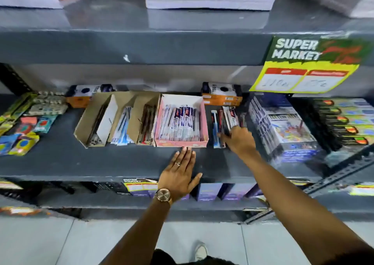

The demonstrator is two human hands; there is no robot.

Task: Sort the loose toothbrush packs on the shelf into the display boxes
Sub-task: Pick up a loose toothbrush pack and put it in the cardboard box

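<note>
A pink display box (181, 143) full of toothbrush packs stands mid-shelf. To its left are two brown cardboard display boxes (89, 121) holding a few packs. Loose toothbrush packs (222, 121) lie on the shelf right of the pink box. My right hand (239, 138) rests on this loose pile, fingers closed around some packs. My left hand (181, 172) lies flat on the shelf just in front of the pink box, fingers spread, holding nothing.
The dark grey shelf (101, 159) also carries blister packs (20, 131) at far left, orange boxes (222, 96) behind, and stacked boxed goods (283, 131) at right. A supermarket price sign (307, 66) hangs from the shelf above. More products sit on the lower shelf.
</note>
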